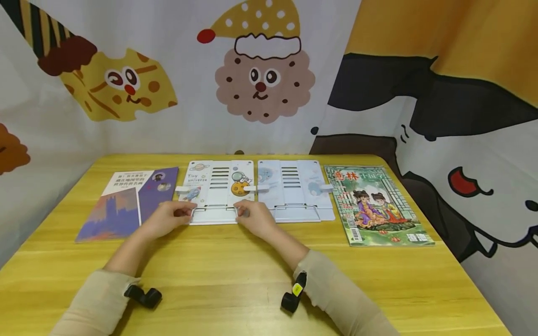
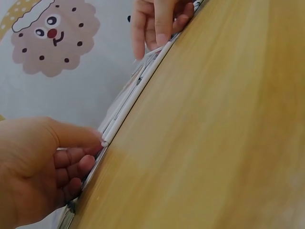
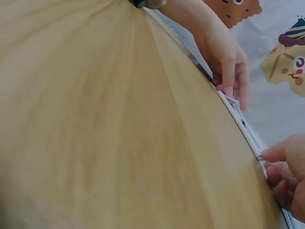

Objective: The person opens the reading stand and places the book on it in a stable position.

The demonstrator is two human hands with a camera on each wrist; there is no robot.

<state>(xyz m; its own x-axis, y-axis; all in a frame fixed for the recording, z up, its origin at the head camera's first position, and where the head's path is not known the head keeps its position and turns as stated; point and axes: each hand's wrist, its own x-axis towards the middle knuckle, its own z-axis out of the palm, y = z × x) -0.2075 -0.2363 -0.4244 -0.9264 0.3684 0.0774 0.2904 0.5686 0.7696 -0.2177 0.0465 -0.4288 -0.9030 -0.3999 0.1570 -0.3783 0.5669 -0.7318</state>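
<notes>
White printed cloth behind a yellow wood-grain table

Ahead of you, the cloth shows 1 yellow spotted cartoon figure and 1 round pinkish-brown cartoon biscuit in a dotted mustard cap. To your right, black and orange-mustard patches colour its folds. A soft sheen lies on the table nearest you.

Place: we see a curtained-off corner; whether home or classroom, we cannot tell.
Curtain: we see cartoon faces printed across it.
Bench: we find a book and magazine on its wood-grain top.
</notes>
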